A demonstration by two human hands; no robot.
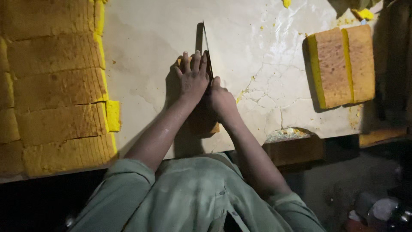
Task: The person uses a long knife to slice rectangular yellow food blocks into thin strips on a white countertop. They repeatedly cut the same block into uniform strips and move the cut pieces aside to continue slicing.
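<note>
My left hand (193,76) lies flat with its fingers spread on a strip of yellow sponge cake (201,122) in the middle of the worn white table (146,56). Most of the strip is hidden under my hands and in their shadow. My right hand (222,99) grips the handle of a long knife (205,38). Its blade stands on edge along the right side of my left hand, and its tip points away from me.
A large slab of browned yellow cake, cut into rows (53,86), fills the table's left side. Two cut blocks of cake (342,64) lie at the far right. Crumbs dot the cracked surface. The table's near edge is chipped (285,134).
</note>
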